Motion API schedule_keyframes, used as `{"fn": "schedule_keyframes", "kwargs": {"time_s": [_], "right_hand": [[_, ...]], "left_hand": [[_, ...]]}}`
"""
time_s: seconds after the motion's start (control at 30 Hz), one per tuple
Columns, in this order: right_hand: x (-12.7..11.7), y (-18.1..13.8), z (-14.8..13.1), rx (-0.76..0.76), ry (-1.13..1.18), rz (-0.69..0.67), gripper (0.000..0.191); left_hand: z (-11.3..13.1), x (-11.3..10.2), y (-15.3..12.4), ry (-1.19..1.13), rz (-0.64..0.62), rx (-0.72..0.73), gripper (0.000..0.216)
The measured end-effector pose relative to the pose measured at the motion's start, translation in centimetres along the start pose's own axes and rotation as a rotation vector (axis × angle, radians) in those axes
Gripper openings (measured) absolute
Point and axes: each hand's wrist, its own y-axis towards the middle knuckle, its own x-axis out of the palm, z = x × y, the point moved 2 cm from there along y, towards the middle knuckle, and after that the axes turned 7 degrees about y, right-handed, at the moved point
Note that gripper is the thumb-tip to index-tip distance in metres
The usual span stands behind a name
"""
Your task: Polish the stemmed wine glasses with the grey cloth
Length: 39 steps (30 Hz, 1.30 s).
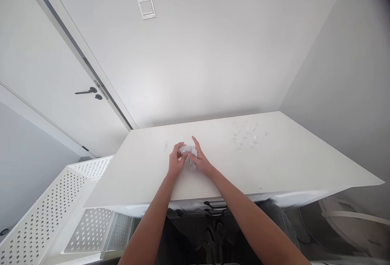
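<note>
My left hand [176, 160] grips a small clear glass [184, 150] over the white table [274, 163]. Pressed against that glass is my right hand [198, 156], closed round a grey cloth [192, 160]. Both hands meet near the table's middle, a little left of centre. A group of several clear glasses [248, 134] stands on the table to the far right of my hands. Another single clear glass [166, 146] stands just left of my left hand.
A white perforated rack [45, 212] sits low at the left of the table. A white door with a dark handle [88, 92] is at the left. A wall switch [146, 7] hangs on the wall ahead. A white round appliance [350, 220] lies at lower right.
</note>
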Motion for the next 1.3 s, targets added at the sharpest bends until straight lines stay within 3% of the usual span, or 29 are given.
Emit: {"fn": "schedule_keyframes", "kwargs": {"time_s": [0.1,0.3,0.43,0.57,0.7,0.77,0.87,1.03,1.13,1.3], "right_hand": [[0.0,0.1,0.2,0.023,0.014,-0.016,0.069],[-1.6,1.0,1.7,-0.031,-0.086,0.363,0.038],[-2.4,1.2,2.0,-0.067,-0.231,0.519,0.046],[-2.6,1.3,1.8,-0.051,-0.309,0.458,0.062],[-2.8,1.2,1.7,-0.096,-0.347,0.52,0.06],[-2.6,1.3,1.7,-0.115,-0.303,0.476,0.057],[-1.8,1.4,1.7,-0.072,-0.205,0.25,0.057],[-1.2,0.8,0.9,0.057,0.047,-0.017,0.072],[-1.0,0.3,0.2,0.101,0.178,-0.095,0.077],[-1.0,0.1,-0.7,0.176,0.323,-0.088,0.095]], "left_hand": [[0.5,0.1,0.0,0.011,-0.021,0.025,0.048],[0.4,-0.2,0.0,-0.037,0.125,-0.07,0.047],[0.2,-0.4,-0.1,-0.029,0.18,-0.088,0.047],[0.5,-0.2,-0.1,0.017,0.151,-0.071,0.044],[0.6,-0.1,0.0,0.028,0.152,-0.062,0.044],[0.6,-0.1,0.0,0.02,0.145,-0.054,0.044],[0.4,-0.2,-0.1,-0.012,0.108,-0.029,0.045],[0.4,0.0,-0.1,-0.112,-0.09,-0.005,0.05],[0.8,0.0,-0.2,-0.163,-0.13,0.027,0.051],[1.6,-0.2,-0.2,-0.158,-0.13,0.103,0.05]]}}
